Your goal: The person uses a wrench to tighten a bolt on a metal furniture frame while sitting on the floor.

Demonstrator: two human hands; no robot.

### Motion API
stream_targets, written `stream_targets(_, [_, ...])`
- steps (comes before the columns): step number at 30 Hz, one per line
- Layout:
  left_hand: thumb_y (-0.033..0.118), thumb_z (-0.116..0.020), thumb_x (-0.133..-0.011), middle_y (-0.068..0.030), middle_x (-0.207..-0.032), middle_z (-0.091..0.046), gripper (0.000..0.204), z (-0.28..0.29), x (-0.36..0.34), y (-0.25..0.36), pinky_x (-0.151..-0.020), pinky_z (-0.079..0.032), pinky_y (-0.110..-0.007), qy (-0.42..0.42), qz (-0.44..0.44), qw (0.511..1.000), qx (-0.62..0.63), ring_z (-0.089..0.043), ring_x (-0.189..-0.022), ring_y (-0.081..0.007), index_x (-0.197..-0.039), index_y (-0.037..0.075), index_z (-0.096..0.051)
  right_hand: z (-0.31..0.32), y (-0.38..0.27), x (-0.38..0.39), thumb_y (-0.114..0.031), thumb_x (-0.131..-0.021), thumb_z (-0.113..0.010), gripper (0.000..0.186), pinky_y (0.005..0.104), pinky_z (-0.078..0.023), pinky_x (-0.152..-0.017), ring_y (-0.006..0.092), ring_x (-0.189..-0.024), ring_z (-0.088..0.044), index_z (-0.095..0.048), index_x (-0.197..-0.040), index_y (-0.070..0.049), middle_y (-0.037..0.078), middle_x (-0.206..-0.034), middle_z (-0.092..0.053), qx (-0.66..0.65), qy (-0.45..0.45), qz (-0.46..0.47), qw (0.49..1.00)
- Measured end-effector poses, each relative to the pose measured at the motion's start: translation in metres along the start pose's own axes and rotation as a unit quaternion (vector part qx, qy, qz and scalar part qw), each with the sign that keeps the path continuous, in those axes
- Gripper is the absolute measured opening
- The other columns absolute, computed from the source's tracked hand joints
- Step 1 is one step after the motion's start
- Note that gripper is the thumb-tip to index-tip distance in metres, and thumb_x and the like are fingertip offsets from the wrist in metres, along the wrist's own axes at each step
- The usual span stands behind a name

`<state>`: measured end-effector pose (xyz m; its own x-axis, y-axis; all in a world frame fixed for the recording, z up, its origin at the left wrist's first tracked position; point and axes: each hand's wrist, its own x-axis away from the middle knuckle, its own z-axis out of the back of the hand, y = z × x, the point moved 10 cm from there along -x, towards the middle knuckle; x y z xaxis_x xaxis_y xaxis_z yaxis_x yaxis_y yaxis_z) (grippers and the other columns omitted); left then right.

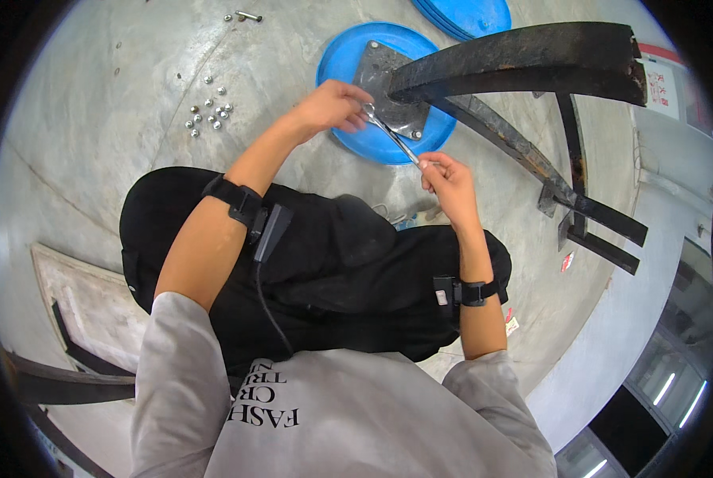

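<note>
A shiny ratchet wrench [392, 137] slants over the edge of a dark metal base plate [375, 73]. My right hand [450, 185] grips the end of its handle, with thumb and fingers closed. At the wrench's rounded head is my left hand [332, 106], its bent fingers around the head and slightly blurred. What sits under the head is hidden by those fingers. The plate rests on a round blue disc [340, 60]. Bolt heads or nuts show at the plate's corners, one bolt [417, 135] at the near right corner.
A heavy curved black beam [524, 64] rises from the plate toward the right, with thinner metal legs [516, 147] beyond it. Several loose nuts [215, 118] lie on the concrete floor to the left. Farther off are a bolt [249, 16] and more stacked blue discs [476, 16].
</note>
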<state>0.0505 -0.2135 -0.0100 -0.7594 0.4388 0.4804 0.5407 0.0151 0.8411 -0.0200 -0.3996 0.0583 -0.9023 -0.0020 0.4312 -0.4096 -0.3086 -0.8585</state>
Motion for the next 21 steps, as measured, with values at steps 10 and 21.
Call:
stream_targets(10, [0.004,-0.056,-0.075,-0.0097,-0.076,-0.062,0.029,-0.012,0.001,0.001,-0.060,-0.050,-0.026,-0.046,-0.025,0.992,-0.118,-0.062,-0.066,-0.0147,-0.102,-0.005,-0.058,-0.035,0.028,-0.014,-0.013,-0.086,-0.051,0.016,0.0213,-0.039,-0.053,0.0065,-0.059,-0.048,-0.053,-0.093,0.001,0.001,-0.070,-0.053,0.134,-0.198,-0.058,0.969])
stream_targets(21, [0.001,-0.051,-0.079,-0.0091,-0.083,-0.062,0.021,0.016,-0.007,0.000,-0.065,-0.049,-0.025,0.067,-0.045,0.989,-0.126,-0.060,-0.074,-0.0132,-0.098,-0.006,-0.058,-0.122,0.037,-0.020,-0.013,-0.088,-0.046,0.017,0.0262,-0.051,-0.062,0.0173,-0.075,-0.063,-0.049,-0.100,-0.001,0.013,-0.090,-0.063,-0.068,-0.314,-0.190,0.928])
